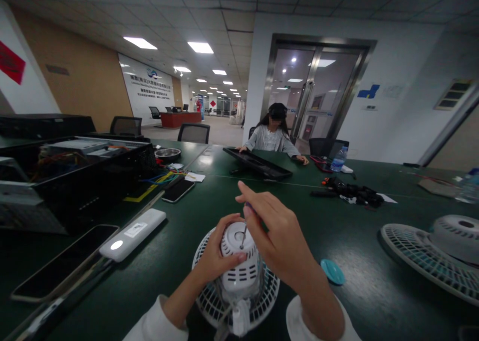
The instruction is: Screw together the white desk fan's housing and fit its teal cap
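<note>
A white fan head (239, 276) rests on its round grille (271, 288), motor housing facing up, on the green table. Wrapped around the top of the housing is my left hand (217, 254), thumb and fingers on either side. Above it my right hand (275, 226) pinches a screwdriver (244, 235), its thin metal shaft slanting down to the housing's top. Most of the screwdriver's handle is hidden by my fingers. A small turquoise round cap (332, 272) lies to the right of the fan.
An opened black computer case (101, 191) stands at left, near phones (178, 189) and a white power bank (132, 235). Another fan grille (422, 256) lies at right. Across the table a person (271, 134) handles a black panel (258, 164). A bottle (339, 159) stands beyond.
</note>
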Demonstrator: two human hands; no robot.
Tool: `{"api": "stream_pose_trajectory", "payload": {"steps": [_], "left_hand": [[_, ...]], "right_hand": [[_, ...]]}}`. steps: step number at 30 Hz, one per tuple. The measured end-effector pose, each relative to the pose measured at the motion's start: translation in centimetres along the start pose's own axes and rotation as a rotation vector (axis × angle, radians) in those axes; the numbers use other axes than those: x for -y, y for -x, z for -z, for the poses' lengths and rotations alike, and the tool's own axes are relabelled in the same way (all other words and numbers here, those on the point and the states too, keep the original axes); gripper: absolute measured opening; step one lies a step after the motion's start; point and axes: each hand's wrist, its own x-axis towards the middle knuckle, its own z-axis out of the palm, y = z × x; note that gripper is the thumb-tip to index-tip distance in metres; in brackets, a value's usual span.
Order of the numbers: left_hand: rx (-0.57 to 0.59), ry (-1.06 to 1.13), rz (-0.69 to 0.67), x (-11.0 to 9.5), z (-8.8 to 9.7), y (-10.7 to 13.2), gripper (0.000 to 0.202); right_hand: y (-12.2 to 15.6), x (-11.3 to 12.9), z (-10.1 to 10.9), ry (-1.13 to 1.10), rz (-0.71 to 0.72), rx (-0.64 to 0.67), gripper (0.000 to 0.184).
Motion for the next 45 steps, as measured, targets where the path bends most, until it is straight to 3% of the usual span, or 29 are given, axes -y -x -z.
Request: {"api": "stream_pose_trajectory", "payload": {"steps": [7, 13, 19, 25, 30, 36, 41, 45], "left_hand": [[-0.026, -0.031, -0.048, 0.4, 0.0, 0.1, 0.065], [0.008, 0.003, -0.068, 0.0, 0.0, 0.1, 0.063], [-0.008, -0.009, -0.053, -0.1, 0.0, 0.0, 0.063], [0.009, 0.003, -0.006, -0.1, 0.0, 0.0, 0.068], [0.0, 0.007, -0.018, -0.1, 0.0, -0.1, 0.066], [0.009, 0.002, 0.0, -0.5, 0.1, -0.1, 0.066], [-0.012, -0.01, 0.005, -0.3, 0.0, -0.1, 0.067], [-0.017, -0.029, -0.025, -0.1, 0.0, 0.0, 0.066]], "right_hand": [[0.1, 0.1, -0.5, 0.102, 0.01, -0.047, 0.023], [0.2, 0.3, -0.4, 0.075, -0.008, 0.0, 0.035], [0.0, -0.1, -0.7, 0.18, -0.021, -0.043, 0.028], [0.1, -0.2, 0.4, 0.071, -0.006, 0.009, 0.035], [0.0, -0.4, -0.1, 0.197, -0.038, -0.067, 0.021], [-0.1, -0.5, -0.1, 0.141, -0.046, 0.008, 0.034], [0.1, -0.5, -0.4, 0.23, -0.013, -0.069, 0.025], [0.1, -0.1, -0.2, 0.144, -0.022, -0.029, 0.03]]}}
